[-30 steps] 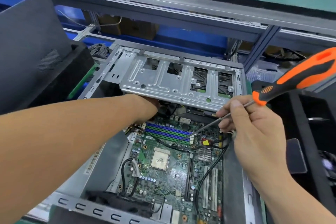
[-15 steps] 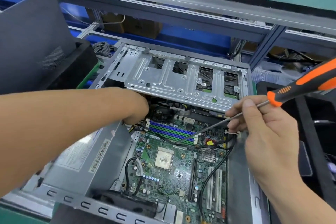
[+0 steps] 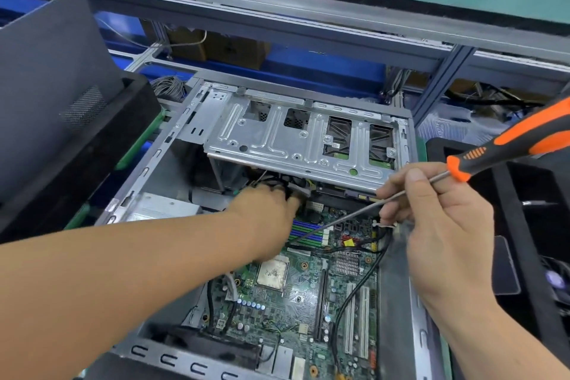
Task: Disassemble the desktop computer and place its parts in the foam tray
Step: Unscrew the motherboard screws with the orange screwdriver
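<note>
Since a second ago my left hand point(image 3: 271, 210) has slid out from under the left end of the drive cage point(image 3: 303, 145) toward its front edge, fingers now curled among the black cables point(image 3: 279, 185) there (whether I actually pinch a plug, I cannot tell; the fingertips are hidden). Taking that cage as my landmark: the open computer case point(image 3: 172, 361) lies on its side around it, on a green-matted bench under a grey aluminium frame. Black foam tray point(image 3: 524, 225) walls stand right of the cage and a dark panel point(image 3: 55, 86) leans to its left. Below the cage sits the motherboard point(image 3: 296, 293), not yet removed. My right hand point(image 3: 438, 219), at the cage's front right corner, grips the screwdriver point(image 3: 509, 145) by its shaft, parked out of the way, I judge, while the left frees connectors.
</note>
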